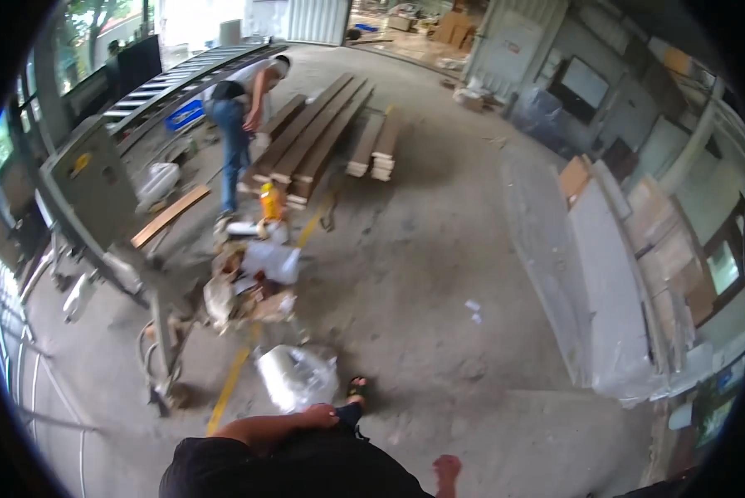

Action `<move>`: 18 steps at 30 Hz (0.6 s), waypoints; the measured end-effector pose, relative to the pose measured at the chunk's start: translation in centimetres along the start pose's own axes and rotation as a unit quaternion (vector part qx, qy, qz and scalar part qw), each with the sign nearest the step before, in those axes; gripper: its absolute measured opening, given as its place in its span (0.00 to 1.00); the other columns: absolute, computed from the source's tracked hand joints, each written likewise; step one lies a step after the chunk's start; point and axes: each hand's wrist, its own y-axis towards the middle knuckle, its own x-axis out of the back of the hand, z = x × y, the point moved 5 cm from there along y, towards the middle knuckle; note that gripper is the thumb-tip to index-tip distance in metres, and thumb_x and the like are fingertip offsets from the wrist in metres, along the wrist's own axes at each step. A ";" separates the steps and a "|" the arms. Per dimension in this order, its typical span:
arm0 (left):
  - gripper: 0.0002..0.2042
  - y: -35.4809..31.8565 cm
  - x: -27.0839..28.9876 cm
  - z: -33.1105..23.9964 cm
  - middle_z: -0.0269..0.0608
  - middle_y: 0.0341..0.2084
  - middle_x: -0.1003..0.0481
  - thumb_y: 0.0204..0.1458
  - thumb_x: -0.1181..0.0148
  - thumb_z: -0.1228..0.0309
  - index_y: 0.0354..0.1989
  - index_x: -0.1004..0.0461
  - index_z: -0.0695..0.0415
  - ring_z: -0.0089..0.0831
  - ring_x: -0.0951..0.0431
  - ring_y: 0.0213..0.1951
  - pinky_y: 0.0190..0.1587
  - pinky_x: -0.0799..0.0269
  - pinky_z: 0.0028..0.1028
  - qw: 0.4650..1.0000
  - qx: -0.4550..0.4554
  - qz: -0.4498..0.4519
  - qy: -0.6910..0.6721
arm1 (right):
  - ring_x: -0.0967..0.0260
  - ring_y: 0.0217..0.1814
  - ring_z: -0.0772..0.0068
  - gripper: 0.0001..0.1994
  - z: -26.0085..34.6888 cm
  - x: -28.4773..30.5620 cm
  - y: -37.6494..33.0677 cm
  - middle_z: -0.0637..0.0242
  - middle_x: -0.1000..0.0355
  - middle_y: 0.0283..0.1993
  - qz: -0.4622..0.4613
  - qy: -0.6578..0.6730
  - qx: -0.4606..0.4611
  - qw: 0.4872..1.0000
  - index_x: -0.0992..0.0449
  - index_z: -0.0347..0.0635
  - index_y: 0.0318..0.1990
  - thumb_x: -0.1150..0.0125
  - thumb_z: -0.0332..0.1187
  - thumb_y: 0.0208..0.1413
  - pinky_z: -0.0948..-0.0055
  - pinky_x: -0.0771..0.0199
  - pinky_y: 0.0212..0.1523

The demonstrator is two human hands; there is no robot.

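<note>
Head view. The left hand (321, 415) is closed around a small dark object (349, 412) whose kind cannot be told. The right hand (447, 471) hangs empty with fingers loosely curled. Just beyond, on the concrete floor (439, 274), lies a clear plastic bag (296, 376); it looks light, soft and slippery, best gathered at its crumpled top. A litter pile (252, 282) and a yellow floor line (231, 386) lie to its left, with stacked planks (322, 133) and another person (239, 124) well beyond.

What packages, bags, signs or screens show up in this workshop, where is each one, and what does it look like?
Clear plastic bag: on the floor by the left hand, crumpled, shiny.
Yellow bottle: upright near the dark planks, orange cap.
White bags: piled beside the yellow floor line.
Blue crate: far left, under the roller conveyor.
Dark screen: rectangular, on the right wall.
</note>
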 end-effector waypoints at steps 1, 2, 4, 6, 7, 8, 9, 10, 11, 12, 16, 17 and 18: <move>0.28 3.3 2.4 -3.2 0.53 0.45 0.22 0.56 0.51 0.42 0.42 0.21 0.56 0.52 0.22 0.49 0.52 0.30 0.45 1.000 -0.016 0.001 0.002 | 0.29 0.19 0.74 0.10 2.4 -1.2 1.3 0.64 0.24 0.21 0.079 0.089 -0.063 0.991 0.21 0.38 0.23 0.40 0.33 0.51 0.72 0.29 0.20; 0.28 6.7 5.6 -6.2 0.52 0.46 0.22 0.56 0.50 0.42 0.45 0.21 0.56 0.51 0.23 0.51 0.54 0.30 0.44 0.993 0.007 0.095 0.064 | 0.26 0.25 0.76 0.09 4.7 -2.0 2.7 0.63 0.22 0.25 0.144 0.067 -0.079 0.984 0.20 0.38 0.27 0.39 0.35 0.51 0.71 0.26 0.25; 0.29 13.4 9.9 -8.5 0.51 0.50 0.23 0.55 0.50 0.43 0.50 0.21 0.56 0.49 0.25 0.55 0.56 0.30 0.43 0.953 -0.024 0.230 0.197 | 0.23 0.32 0.75 0.09 12.6 -3.2 4.4 0.62 0.21 0.29 0.171 -0.134 -0.028 0.976 0.21 0.41 0.29 0.42 0.35 0.53 0.66 0.24 0.30; 0.27 22.2 15.0 -11.3 0.51 0.48 0.22 0.55 0.50 0.45 0.51 0.23 0.56 0.49 0.23 0.53 0.55 0.29 0.44 0.952 -0.066 0.184 0.234 | 0.23 0.38 0.64 0.11 22.2 -0.6 6.8 0.59 0.21 0.37 0.226 -0.091 -0.093 0.965 0.22 0.40 0.40 0.41 0.38 0.56 0.62 0.27 0.43; 0.26 25.7 18.0 -13.1 0.52 0.46 0.22 0.56 0.50 0.47 0.51 0.25 0.55 0.50 0.22 0.51 0.54 0.28 0.44 0.949 -0.106 0.145 0.260 | 0.24 0.45 0.53 0.17 24.5 -0.7 8.2 0.55 0.22 0.46 0.289 -0.053 -0.159 0.943 0.23 0.39 0.50 0.40 0.40 0.59 0.58 0.30 0.57; 0.25 27.9 21.8 -15.3 0.51 0.49 0.22 0.55 0.47 0.48 0.53 0.23 0.53 0.49 0.24 0.54 0.54 0.29 0.44 0.974 -0.040 0.067 0.211 | 0.24 0.45 0.53 0.17 19.2 -1.5 12.9 0.55 0.22 0.46 0.292 -0.037 -0.158 0.942 0.23 0.39 0.50 0.40 0.40 0.59 0.58 0.30 0.57; 0.25 31.0 24.1 -17.6 0.51 0.49 0.22 0.55 0.47 0.48 0.53 0.23 0.53 0.49 0.24 0.54 0.54 0.29 0.44 0.971 -0.048 0.080 0.220 | 0.28 0.51 0.52 0.21 15.9 -1.1 17.7 0.51 0.24 0.46 0.238 -0.227 0.074 0.942 0.25 0.35 0.53 0.43 0.43 0.61 0.61 0.31 0.57; 0.24 33.9 27.1 -18.7 0.51 0.48 0.22 0.55 0.47 0.50 0.53 0.24 0.52 0.49 0.24 0.53 0.54 0.29 0.45 0.988 -0.059 0.023 0.143 | 0.29 0.52 0.55 0.22 16.6 -1.3 20.5 0.52 0.25 0.47 0.211 -0.087 -0.061 0.972 0.26 0.36 0.55 0.44 0.43 0.62 0.61 0.31 0.57; 0.23 36.9 30.1 -20.0 0.51 0.48 0.22 0.55 0.46 0.51 0.53 0.24 0.52 0.50 0.24 0.53 0.53 0.28 0.45 0.994 -0.082 -0.032 0.061 | 0.30 0.52 0.59 0.23 17.8 -0.5 22.5 0.53 0.27 0.49 0.173 0.052 -0.198 0.963 0.28 0.36 0.57 0.45 0.44 0.63 0.61 0.32 0.57; 0.23 39.6 32.0 -20.9 0.51 0.48 0.22 0.55 0.46 0.51 0.53 0.24 0.52 0.50 0.24 0.53 0.53 0.28 0.45 0.994 -0.083 -0.030 0.067 | 0.31 0.52 0.61 0.24 17.9 0.3 25.8 0.54 0.27 0.49 0.135 -0.006 0.003 0.991 0.29 0.36 0.58 0.44 0.44 0.62 0.62 0.32 0.56; 0.21 49.4 33.9 -13.9 0.55 0.44 0.23 0.56 0.47 0.50 0.46 0.24 0.54 0.56 0.24 0.46 0.47 0.29 0.48 0.986 -0.082 -0.113 0.092 | 0.39 0.61 0.64 0.28 13.5 -5.6 38.8 0.55 0.36 0.60 0.183 -0.073 0.123 0.973 0.36 0.38 0.64 0.40 0.45 0.61 0.62 0.36 0.61; 0.25 51.1 34.4 -14.9 0.54 0.47 0.22 0.54 0.46 0.49 0.52 0.24 0.55 0.57 0.25 0.51 0.55 0.31 0.48 0.991 0.056 0.043 0.113 | 0.43 0.66 0.64 0.31 12.2 -7.2 42.6 0.55 0.41 0.65 0.203 -0.094 0.066 0.973 0.38 0.39 0.66 0.39 0.45 0.61 0.61 0.39 0.64; 0.25 51.0 35.2 -14.4 0.58 0.46 0.23 0.54 0.46 0.50 0.53 0.24 0.55 0.56 0.25 0.52 0.57 0.33 0.48 0.993 0.090 -0.023 0.072 | 0.47 0.71 0.64 0.33 12.1 -8.9 46.8 0.55 0.45 0.70 0.233 -0.109 0.014 0.966 0.41 0.40 0.68 0.38 0.45 0.61 0.60 0.42 0.67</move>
